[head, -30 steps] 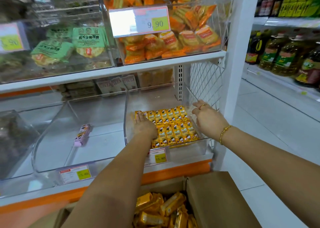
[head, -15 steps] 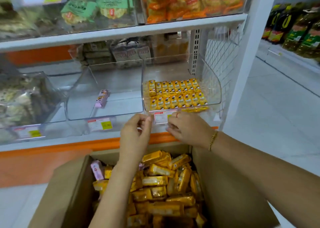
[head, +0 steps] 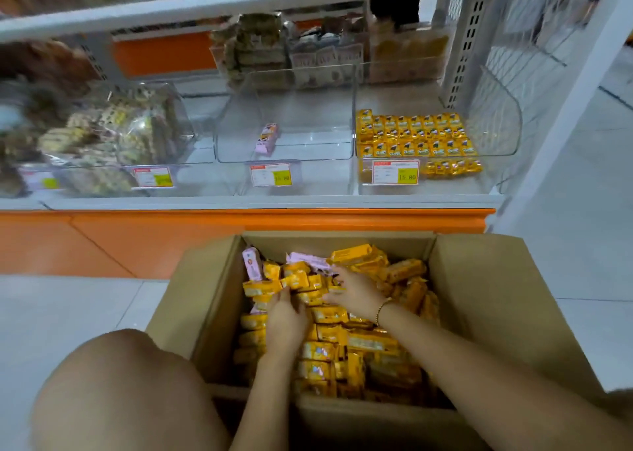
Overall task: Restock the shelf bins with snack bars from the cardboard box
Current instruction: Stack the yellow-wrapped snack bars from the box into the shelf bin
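Box of brown cardboard (head: 479, 296) open on the pale floor (head: 68, 313) below the white shelf (head: 239, 201), heaped with loose yellow-wrapped snack bars (head: 376, 344), a few pink-wrapped bars (head: 252, 262) at its far left corner. Left hand (head: 286, 317) lying on the heap, fingers bent over yellow wrappers; grip on any single bar impossible to tell. Right hand (head: 356, 293), gold bracelet (head: 382, 308) at the wrist, spread fairly flat just beside the left, fingertips apparently dug between bars, holding nothing visible. Up on the shelf, clear plastic right-hand bin (head: 496, 122) lined with neat rows of yellow bars (head: 414, 135) behind a white price tag (head: 395, 171); middle clear bin (head: 325, 125) holding one pink bar (head: 267, 137).
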Demonstrator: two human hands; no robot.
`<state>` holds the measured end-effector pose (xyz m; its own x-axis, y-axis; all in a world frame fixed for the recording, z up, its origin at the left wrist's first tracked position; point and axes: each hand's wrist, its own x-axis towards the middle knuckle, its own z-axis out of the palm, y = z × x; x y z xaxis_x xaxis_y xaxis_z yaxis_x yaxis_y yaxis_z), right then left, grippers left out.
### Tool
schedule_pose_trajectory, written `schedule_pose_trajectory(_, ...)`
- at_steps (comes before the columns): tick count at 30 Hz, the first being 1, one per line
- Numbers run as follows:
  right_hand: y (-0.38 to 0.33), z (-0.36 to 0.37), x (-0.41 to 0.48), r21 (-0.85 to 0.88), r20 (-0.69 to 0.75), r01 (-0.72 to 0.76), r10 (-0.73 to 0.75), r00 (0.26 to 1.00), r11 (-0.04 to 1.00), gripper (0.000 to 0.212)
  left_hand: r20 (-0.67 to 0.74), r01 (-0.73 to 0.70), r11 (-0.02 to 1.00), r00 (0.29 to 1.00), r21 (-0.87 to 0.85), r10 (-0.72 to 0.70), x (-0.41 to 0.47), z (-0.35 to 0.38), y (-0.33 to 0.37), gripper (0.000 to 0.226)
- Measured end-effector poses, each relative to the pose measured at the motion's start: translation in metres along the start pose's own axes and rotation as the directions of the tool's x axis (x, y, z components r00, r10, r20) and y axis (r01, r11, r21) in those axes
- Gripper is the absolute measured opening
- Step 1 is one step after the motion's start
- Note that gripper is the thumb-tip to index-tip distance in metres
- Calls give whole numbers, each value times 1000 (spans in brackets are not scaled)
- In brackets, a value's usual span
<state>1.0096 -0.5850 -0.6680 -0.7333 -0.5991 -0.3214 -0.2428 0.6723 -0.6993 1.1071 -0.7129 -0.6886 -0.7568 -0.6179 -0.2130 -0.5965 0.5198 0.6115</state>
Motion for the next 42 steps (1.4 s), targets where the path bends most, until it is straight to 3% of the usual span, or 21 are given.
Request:
schedule_pose_trajectory(4,-5,28,15,17,25,-3,2,1000,1000,72,57,-44,999,997,-25,45,-2,-10,-9,49)
schedule_pose_trajectory(11,-21,44,23,-70,-92,64,-71,993,995,65,-127,41,959,989,-282,-79,-14,-19,-1,32)
schedule_pose_trajectory(16,-21,50,27,-92,-153,61,-74,985,994,47,-135,89,945,981,-313,-137,-22,-27,8,17)
schedule_pose_trajectory(20,-29,48,24,-38,-173,124,-129,977,992,43,-53,229,892,961,-390,-271,-25,-33,6,15)
schedule_pose_trajectory(22,-32,34,19,-11,-187,140,-140,972,990,41,181,383,728,921,-568,-344,-21,-36,6,18)
schedule_pose_trajectory(24,-32,16,11,7,-204,187,-182,962,982,38,441,518,462,855,-720,-273,-22,-40,15,27)
schedule_pose_trajectory(26,-29,-5,-3,-11,-218,266,-262,940,964,36,571,588,296,807,-753,-151,-24,-43,27,43)
schedule_pose_trajectory(31,-24,-48,-43,-125,-221,421,-439,871,898,41,609,607,55,788,-793,91,-24,-49,59,60)
schedule_pose_trajectory(35,-28,-64,-60,-183,-207,515,-545,812,837,43,530,533,35,829,-845,179,-21,-47,78,46)
schedule_pose_trajectory(37,-38,-75,-67,-124,-195,534,-548,813,836,41,481,491,18,847,-871,226,-21,-52,84,45)
schedule_pose_trajectory(40,-58,-90,-74,13,-283,555,-529,800,832,43,371,417,-56,857,-907,358,-14,-63,88,58)
schedule_pose_trajectory(42,-69,-99,-75,32,-377,547,-497,782,837,49,281,334,-43,850,-942,446,-7,-73,95,74)
